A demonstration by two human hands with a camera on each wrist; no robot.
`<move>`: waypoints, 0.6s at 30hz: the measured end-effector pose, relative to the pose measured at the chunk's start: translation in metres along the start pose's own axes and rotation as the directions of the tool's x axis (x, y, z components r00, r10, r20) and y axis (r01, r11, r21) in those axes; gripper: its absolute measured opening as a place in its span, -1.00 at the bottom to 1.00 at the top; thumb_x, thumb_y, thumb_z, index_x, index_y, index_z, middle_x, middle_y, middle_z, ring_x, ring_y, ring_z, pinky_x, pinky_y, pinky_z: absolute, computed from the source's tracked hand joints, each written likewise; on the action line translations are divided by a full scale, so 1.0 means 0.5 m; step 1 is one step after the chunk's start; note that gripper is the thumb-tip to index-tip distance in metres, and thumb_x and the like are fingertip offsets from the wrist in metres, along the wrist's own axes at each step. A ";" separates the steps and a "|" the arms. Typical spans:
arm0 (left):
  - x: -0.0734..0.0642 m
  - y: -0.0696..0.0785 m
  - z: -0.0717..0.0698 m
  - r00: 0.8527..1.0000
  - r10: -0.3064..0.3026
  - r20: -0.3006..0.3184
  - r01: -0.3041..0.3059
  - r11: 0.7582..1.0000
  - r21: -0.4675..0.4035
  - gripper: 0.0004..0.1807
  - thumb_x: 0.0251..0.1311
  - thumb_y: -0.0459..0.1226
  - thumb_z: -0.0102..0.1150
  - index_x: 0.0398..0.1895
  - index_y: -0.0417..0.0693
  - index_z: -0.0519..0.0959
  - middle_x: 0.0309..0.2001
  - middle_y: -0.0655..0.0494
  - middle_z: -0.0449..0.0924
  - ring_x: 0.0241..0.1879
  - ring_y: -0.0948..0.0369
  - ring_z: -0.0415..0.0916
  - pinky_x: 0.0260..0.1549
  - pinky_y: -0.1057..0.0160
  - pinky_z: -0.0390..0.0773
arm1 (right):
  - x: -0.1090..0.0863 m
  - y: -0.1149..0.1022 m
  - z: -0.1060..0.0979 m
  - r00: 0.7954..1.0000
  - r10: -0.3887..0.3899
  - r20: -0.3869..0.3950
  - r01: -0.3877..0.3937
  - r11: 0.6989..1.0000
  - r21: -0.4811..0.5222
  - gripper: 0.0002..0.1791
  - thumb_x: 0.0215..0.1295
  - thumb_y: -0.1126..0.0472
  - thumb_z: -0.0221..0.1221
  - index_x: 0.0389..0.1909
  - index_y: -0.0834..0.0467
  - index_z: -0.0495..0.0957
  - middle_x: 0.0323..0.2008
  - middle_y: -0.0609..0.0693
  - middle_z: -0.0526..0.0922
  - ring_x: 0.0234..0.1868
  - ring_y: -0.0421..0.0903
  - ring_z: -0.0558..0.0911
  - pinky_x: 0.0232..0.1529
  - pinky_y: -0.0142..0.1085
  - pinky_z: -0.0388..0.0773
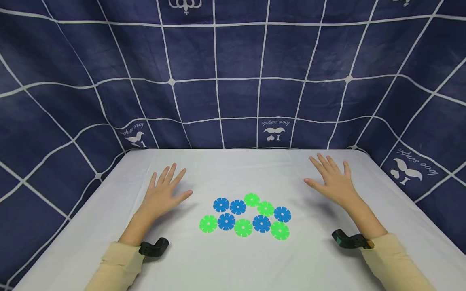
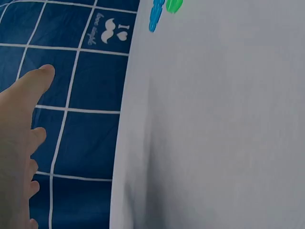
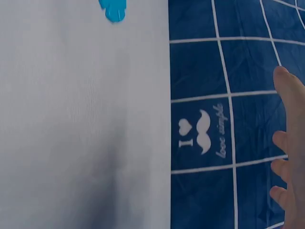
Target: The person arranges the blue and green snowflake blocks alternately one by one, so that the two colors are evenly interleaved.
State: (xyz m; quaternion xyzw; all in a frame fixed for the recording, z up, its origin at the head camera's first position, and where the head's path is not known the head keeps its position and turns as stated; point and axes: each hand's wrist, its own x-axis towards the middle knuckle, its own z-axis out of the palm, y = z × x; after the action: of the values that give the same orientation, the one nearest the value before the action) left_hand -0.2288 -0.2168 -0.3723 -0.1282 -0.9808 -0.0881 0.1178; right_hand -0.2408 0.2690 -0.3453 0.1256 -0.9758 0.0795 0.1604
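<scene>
To the left of your left hand (image 1: 162, 198), and on across beyond both hands, hangs a dark blue cloth (image 1: 240, 52) with white grid lines and moustache prints; the left hand is held over the white tabletop (image 1: 204, 262), its fingers straight and spread, the thumb turned inward toward the discs, nothing in its grasp; behind it, at your wrist, sit a black wrist device (image 1: 154, 247) and a pale yellow sleeve (image 1: 118, 262).

Ten notched discs lie flat between your hands, a little nearer to you than either; starting beside the left thumb, you have a first green disc (image 1: 208, 224), then a first blue disc (image 1: 221, 205) farther from you and a second blue disc (image 1: 226, 222) nearer; next come a third blue disc (image 1: 238, 207), a second green disc (image 1: 243, 228) on your side of it, and a third green disc (image 1: 251, 199), the farthest out; then a fourth blue disc (image 1: 261, 223), a fourth green disc (image 1: 265, 208) just beyond it, a fifth green disc (image 1: 280, 230) closest to you, and a fifth blue disc (image 1: 282, 214) nearest your right hand.

Your right hand (image 1: 335, 184) is also spread and holds nothing, well apart from the discs; behind it are another black device (image 1: 349, 239) and the other sleeve (image 1: 395, 262).
</scene>
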 end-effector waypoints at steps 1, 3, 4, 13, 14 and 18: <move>0.001 0.005 0.002 1.000 0.000 0.000 0.000 1.000 0.000 -0.15 0.07 0.30 -0.13 0.39 0.13 0.06 0.43 -0.12 -0.15 0.40 -0.11 -0.21 0.26 -0.21 -0.34 | 0.000 -0.006 0.001 1.000 -0.006 0.002 0.006 1.000 0.003 -0.15 0.14 -0.34 -0.06 0.38 -0.01 0.02 0.39 0.16 0.03 0.37 0.24 0.02 0.22 0.28 -0.41; 0.002 0.014 0.007 1.000 -0.001 0.004 0.001 1.000 0.003 -0.16 0.06 0.30 -0.13 0.38 0.14 0.08 0.43 -0.10 -0.15 0.40 -0.10 -0.20 0.26 -0.21 -0.33 | 0.002 -0.020 0.005 1.000 -0.018 0.006 0.018 1.000 0.011 -0.15 0.14 -0.33 -0.04 0.38 -0.01 0.03 0.39 0.15 0.03 0.38 0.23 0.02 0.22 0.27 -0.41; 0.004 0.019 0.009 1.000 0.000 0.007 0.000 1.000 0.002 -0.16 0.06 0.30 -0.13 0.38 0.15 0.09 0.44 -0.09 -0.15 0.40 -0.09 -0.20 0.26 -0.21 -0.34 | 0.002 -0.027 0.007 1.000 -0.026 0.009 0.026 1.000 0.015 -0.15 0.13 -0.33 -0.03 0.38 -0.01 0.03 0.39 0.16 0.03 0.38 0.23 0.01 0.22 0.27 -0.41; 0.016 0.058 0.032 0.999 0.033 0.013 -0.033 0.999 -0.026 -0.20 0.05 0.29 -0.09 0.35 0.16 0.17 0.43 -0.06 -0.08 0.38 -0.10 -0.10 0.26 -0.20 -0.14 | 0.011 -0.094 0.026 0.995 -0.096 0.018 0.095 0.995 0.027 -0.16 0.11 -0.31 0.01 0.36 -0.01 0.09 0.39 0.13 0.07 0.38 0.21 0.04 0.24 0.26 -0.36; 0.017 0.062 0.035 0.999 0.040 0.014 -0.039 0.999 -0.032 -0.20 0.05 0.28 -0.09 0.34 0.16 0.17 0.42 -0.06 -0.07 0.38 -0.10 -0.08 0.26 -0.19 -0.11 | 0.012 -0.101 0.028 0.995 -0.103 0.016 0.103 0.994 0.030 -0.17 0.11 -0.30 0.01 0.36 -0.01 0.10 0.39 0.12 0.08 0.38 0.20 0.05 0.24 0.26 -0.35; 0.023 0.078 0.043 0.998 0.068 0.010 -0.067 0.996 -0.063 -0.21 0.05 0.26 -0.06 0.33 0.14 0.19 0.41 -0.07 -0.02 0.36 -0.11 -0.01 0.26 -0.17 -0.04 | 0.016 -0.131 0.039 0.989 -0.146 -0.007 0.147 0.988 0.039 -0.20 0.10 -0.27 0.05 0.34 -0.02 0.14 0.37 0.09 0.13 0.37 0.15 0.11 0.26 0.23 -0.31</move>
State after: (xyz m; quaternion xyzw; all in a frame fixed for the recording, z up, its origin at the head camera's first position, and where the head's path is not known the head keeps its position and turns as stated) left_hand -0.2333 -0.1727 -0.3845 -0.1652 -0.9734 -0.1138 0.1109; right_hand -0.2362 0.2007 -0.3535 0.1999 -0.9619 0.0868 0.1654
